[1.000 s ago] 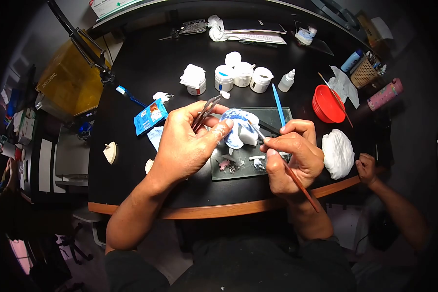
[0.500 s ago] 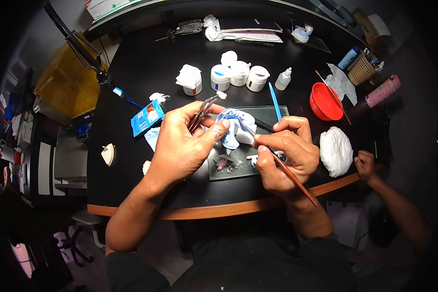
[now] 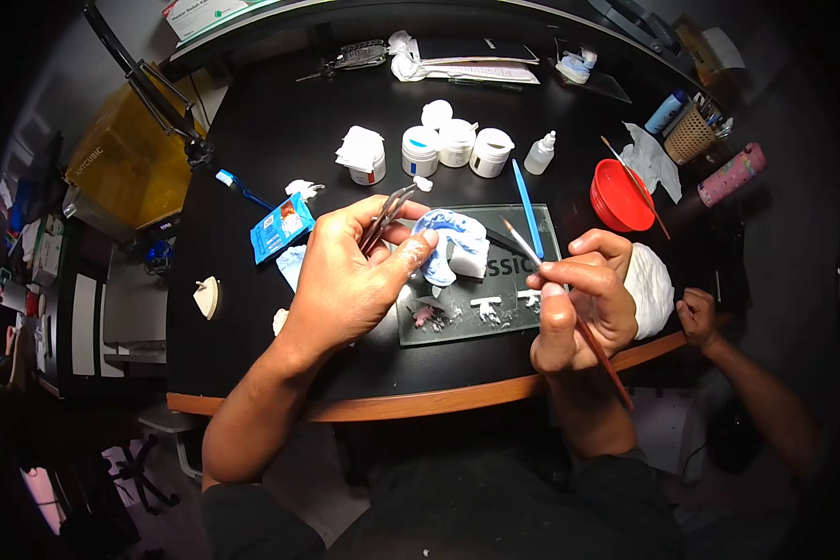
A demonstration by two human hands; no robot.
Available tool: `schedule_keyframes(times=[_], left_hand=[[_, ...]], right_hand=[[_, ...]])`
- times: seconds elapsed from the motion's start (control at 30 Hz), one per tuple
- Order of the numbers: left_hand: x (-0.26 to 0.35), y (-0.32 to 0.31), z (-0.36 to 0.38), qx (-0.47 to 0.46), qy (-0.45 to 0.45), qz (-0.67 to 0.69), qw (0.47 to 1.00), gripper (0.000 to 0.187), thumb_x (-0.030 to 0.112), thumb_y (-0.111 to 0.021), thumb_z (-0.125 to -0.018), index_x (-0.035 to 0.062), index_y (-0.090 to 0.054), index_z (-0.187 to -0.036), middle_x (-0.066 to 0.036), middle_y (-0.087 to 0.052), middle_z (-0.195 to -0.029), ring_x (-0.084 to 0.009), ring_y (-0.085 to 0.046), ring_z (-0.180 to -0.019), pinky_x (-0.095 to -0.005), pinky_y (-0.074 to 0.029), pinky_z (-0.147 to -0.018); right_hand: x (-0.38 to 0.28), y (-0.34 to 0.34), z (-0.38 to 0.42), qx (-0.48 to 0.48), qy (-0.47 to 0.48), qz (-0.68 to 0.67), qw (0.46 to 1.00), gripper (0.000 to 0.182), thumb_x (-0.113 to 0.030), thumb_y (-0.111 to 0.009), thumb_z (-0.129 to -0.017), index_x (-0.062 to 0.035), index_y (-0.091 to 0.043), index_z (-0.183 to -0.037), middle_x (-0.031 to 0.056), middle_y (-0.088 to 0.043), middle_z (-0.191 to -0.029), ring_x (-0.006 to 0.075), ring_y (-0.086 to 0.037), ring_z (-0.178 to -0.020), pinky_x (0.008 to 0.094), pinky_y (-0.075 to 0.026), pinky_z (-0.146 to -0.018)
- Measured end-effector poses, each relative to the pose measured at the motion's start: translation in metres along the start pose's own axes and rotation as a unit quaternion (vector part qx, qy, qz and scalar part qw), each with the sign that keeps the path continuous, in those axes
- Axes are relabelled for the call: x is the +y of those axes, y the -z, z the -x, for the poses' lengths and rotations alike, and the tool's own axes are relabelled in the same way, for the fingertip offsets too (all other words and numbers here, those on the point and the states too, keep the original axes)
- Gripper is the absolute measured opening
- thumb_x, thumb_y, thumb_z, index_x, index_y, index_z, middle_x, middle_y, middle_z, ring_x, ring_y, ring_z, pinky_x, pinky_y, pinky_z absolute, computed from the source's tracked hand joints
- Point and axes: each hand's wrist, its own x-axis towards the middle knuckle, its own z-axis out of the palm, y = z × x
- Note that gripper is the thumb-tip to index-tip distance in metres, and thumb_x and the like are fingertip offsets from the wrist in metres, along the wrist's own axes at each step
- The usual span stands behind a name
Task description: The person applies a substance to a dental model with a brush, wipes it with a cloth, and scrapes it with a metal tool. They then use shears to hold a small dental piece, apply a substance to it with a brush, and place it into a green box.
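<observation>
Between thumb and fingers my left hand [image 3: 359,275] holds a blue and white dental mould [image 3: 450,245] above a glass slab [image 3: 439,327]. Metal tweezers [image 3: 389,215] with a white tuft at the tip also rest in that hand. My right hand [image 3: 583,303] pinches a thin brush [image 3: 523,241] with a reddish-brown handle, its tip apart from the mould, to the right. On the slab lie small heaps of white powder [image 3: 487,313] and a pinkish heap [image 3: 427,315]. A blue stick [image 3: 526,207] lies across the slab's back edge.
White jars [image 3: 420,149] and a dropper bottle [image 3: 539,153] stand behind. At the right are a red bowl [image 3: 623,196], a white cloth pad [image 3: 651,289] and another person's hand [image 3: 698,315]. A blue packet [image 3: 282,228] and a plaster piece [image 3: 207,297] lie left.
My right hand has moved right with the brush, whose tip has left the mould. My left hand and the mould have hardly moved.
</observation>
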Motion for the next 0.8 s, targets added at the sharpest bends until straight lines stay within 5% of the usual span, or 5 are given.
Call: schedule_keyframes(times=[0.4, 0.8], left_hand=[[0.001, 0.001, 0.001, -0.005, -0.001, -0.006, 1.000, 0.021, 0.007, -0.076, -0.091, -0.0028, -0.072, -0.110, 0.002, -0.065, -0.079, 0.0031, -0.042, -0.059, -0.0168, -0.032, -0.051], [0.001, 0.000, 0.001, -0.007, 0.001, 0.005, 1.000, 0.021, 0.007, -0.076, -0.092, -0.0041, -0.071, -0.110, 0.000, -0.066, -0.080, 0.0019, -0.048, -0.061, -0.0164, -0.037, -0.053]], right_hand=[[0.003, -0.004, -0.004, -0.045, -0.029, -0.018, 0.998, 0.014, -0.005, -0.060, -0.077, -0.0017, -0.069, -0.088, 0.0056, -0.065, -0.067, 0.0222, -0.046, -0.097, 0.0377, -0.036, -0.097], [0.014, -0.002, -0.005, -0.090, 0.055, -0.006, 0.994, 0.015, -0.004, -0.062, -0.075, -0.0012, -0.072, -0.086, 0.0042, -0.068, -0.068, 0.0144, -0.054, -0.071, 0.0392, -0.039, -0.095]])
